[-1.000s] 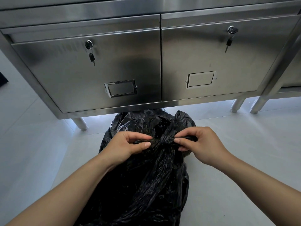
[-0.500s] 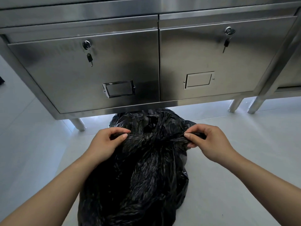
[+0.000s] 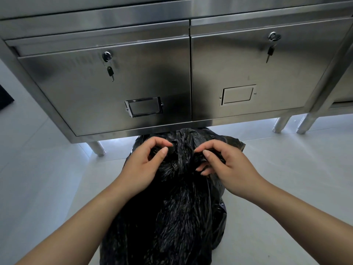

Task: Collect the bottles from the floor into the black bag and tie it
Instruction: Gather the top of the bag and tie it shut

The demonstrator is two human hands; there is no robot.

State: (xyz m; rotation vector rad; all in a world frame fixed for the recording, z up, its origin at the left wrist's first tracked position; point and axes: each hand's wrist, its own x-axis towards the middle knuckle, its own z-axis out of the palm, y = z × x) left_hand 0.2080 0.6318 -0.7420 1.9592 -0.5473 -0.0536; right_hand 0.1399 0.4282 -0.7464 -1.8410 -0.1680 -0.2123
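Observation:
The black bag (image 3: 177, 213) stands on the pale floor in front of me, bulging and crinkled, its neck gathered and twisted at the top. My left hand (image 3: 145, 165) pinches a fold of the bag's top on the left side with thumb and curled fingers. My right hand (image 3: 221, 165) pinches the plastic on the right side of the twisted neck. Both hands sit close together at the bag's top. No bottles show; the bag hides its contents.
A stainless steel cabinet (image 3: 149, 83) with two locked drawers, keys hanging, stands just behind the bag on round legs (image 3: 97, 148). More steel legs (image 3: 280, 125) are at the right. Light floor tiles (image 3: 286, 178) spread on both sides.
My hands had pulled apart, stretching the bag's ends sideways; now they have come back together at the neck and grip the plastic close to the twist.

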